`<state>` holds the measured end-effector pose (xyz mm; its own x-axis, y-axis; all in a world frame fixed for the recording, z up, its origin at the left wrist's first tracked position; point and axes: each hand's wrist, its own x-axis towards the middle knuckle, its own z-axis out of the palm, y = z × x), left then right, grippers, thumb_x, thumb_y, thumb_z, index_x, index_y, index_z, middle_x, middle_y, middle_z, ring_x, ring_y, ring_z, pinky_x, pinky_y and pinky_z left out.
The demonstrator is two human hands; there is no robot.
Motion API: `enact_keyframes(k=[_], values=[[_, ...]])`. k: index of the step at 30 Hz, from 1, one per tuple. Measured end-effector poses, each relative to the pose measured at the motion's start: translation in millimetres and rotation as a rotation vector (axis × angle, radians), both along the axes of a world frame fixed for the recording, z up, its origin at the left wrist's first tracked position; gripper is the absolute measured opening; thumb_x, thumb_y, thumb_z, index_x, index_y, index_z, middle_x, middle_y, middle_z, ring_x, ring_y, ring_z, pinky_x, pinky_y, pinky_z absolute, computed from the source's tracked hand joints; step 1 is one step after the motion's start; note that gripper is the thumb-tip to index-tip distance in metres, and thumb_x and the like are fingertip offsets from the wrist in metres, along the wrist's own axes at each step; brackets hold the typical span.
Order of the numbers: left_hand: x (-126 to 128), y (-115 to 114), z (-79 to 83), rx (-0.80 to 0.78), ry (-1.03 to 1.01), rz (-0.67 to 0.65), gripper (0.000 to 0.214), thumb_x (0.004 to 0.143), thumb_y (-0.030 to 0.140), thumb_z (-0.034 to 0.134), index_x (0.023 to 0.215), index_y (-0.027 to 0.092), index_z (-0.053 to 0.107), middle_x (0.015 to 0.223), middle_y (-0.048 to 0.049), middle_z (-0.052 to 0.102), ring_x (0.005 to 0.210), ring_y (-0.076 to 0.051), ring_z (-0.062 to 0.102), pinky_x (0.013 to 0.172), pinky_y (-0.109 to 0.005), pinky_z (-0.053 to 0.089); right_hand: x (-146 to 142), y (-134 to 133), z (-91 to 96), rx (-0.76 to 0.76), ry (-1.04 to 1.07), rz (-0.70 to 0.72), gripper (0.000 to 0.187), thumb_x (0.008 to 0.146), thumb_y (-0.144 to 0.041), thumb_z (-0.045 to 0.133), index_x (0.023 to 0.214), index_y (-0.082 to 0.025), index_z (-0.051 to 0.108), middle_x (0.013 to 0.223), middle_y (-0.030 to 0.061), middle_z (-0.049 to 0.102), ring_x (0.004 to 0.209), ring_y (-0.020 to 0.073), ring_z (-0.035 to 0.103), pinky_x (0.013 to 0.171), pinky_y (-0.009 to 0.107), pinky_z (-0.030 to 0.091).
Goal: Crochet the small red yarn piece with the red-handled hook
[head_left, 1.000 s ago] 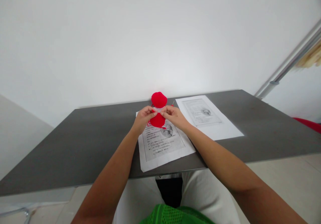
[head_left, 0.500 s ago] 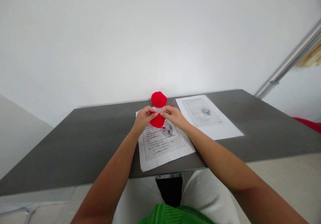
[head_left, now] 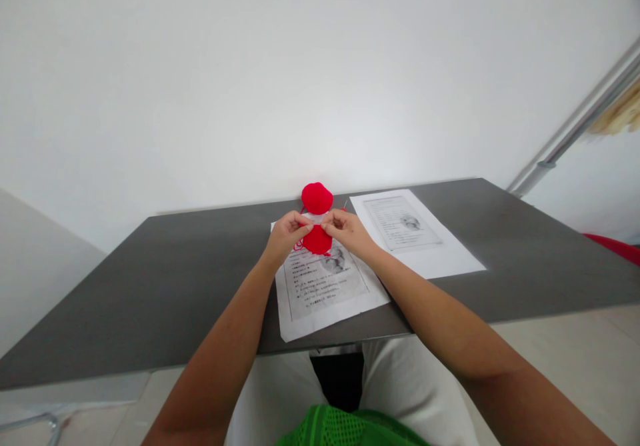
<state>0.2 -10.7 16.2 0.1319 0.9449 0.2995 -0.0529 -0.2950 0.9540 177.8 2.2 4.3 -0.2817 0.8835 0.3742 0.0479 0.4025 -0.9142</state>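
Fingers (head_left: 300, 219) of the left hand (head_left: 285, 238) and right hand (head_left: 350, 231) pinch a red piece (head_left: 317, 241).

The bright red piece (head_left: 318, 240), pinched at its twelve-o'clock edge, sits near mid-view towards six; loose red strands (head_left: 299, 246) curl at its eight-o'clock side.

White wall (head_left: 320, 79) at 12 o'clock; grey pole (head_left: 590, 115) between 2 and 3; printed sheet (head_left: 415, 226) at 3 on dark worktop (head_left: 190, 286); red item (head_left: 616, 249) farther out.
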Motion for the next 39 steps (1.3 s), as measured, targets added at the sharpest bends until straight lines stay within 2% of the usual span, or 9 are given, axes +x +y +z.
enact_keyframes(k=[12, 21, 27, 32, 39], values=[[-0.3, 1.7, -0.7, 0.055, 0.000, 0.035, 0.026, 0.063, 0.034, 0.082, 0.067, 0.017, 0.063, 0.070, -0.0013, 0.067, 0.068, -0.015, 0.060, 0.070, -0.030, 0.048, -0.8, -0.8, 1.1, -0.029, 0.021, 0.027, 0.013, 0.076, -0.031, 0.061, 0.074, -0.019, 0.059, 0.066, -0.0021, 0.058, 0.061, 0.0127, 0.052, 0.065, 0.028, 0.042], [1.9, -1.8, 1.1, 0.054, 0.031, 0.048, 0.026, 0.064, 0.035, 0.081, 0.068, 0.017, 0.063, 0.070, -0.0010, 0.067, 0.067, -0.015, 0.059, 0.070, -0.030, 0.047, -0.9, -2.0, 2.1, -0.033, -0.011, 0.013, 0.015, 0.075, -0.032, 0.062, 0.071, -0.020, 0.055, 0.063, -0.0032, 0.055, 0.059, 0.0129, 0.051, 0.062, 0.028, 0.042], [2.7, -1.3, 0.4, -0.018, 0.012, 0.032, 0.024, 0.065, 0.034, 0.079, 0.072, 0.018, 0.062, 0.069, 0.0009, 0.065, 0.065, -0.013, 0.057, 0.067, -0.027, 0.045, -0.8, -2.6, 2.2, -0.004, -0.024, -0.013, 0.013, 0.074, -0.031, 0.061, 0.069, -0.020, 0.055, 0.062, -0.0034, 0.052, 0.058, 0.0126, 0.049, 0.060, 0.027, 0.040], [2.7, -1.2, 0.9, -0.096, -0.005, -0.038, 0.029, 0.062, 0.031, 0.081, 0.080, 0.018, 0.063, 0.077, 0.0000, 0.068, 0.072, -0.015, 0.061, 0.072, -0.028, 0.047, -0.5, -0.1, 0.3, 0.028, -0.042, -0.048, 0.013, 0.075, -0.029, 0.061, 0.068, -0.020, 0.055, 0.062, -0.0030, 0.053, 0.058, 0.0125, 0.048, 0.060, 0.027, 0.040], [2.0, 0.9, -1.8, -0.130, -0.002, -0.062, 0.026, 0.063, 0.033, 0.080, 0.073, 0.017, 0.061, 0.070, 0.0019, 0.065, 0.065, -0.012, 0.057, 0.066, -0.026, 0.044, -0.9, -0.1, 0.1, 0.037, -0.024, -0.032, 0.013, 0.077, -0.030, 0.061, 0.071, -0.020, 0.056, 0.063, -0.0027, 0.054, 0.060, 0.0128, 0.049, 0.060, 0.027, 0.040]])
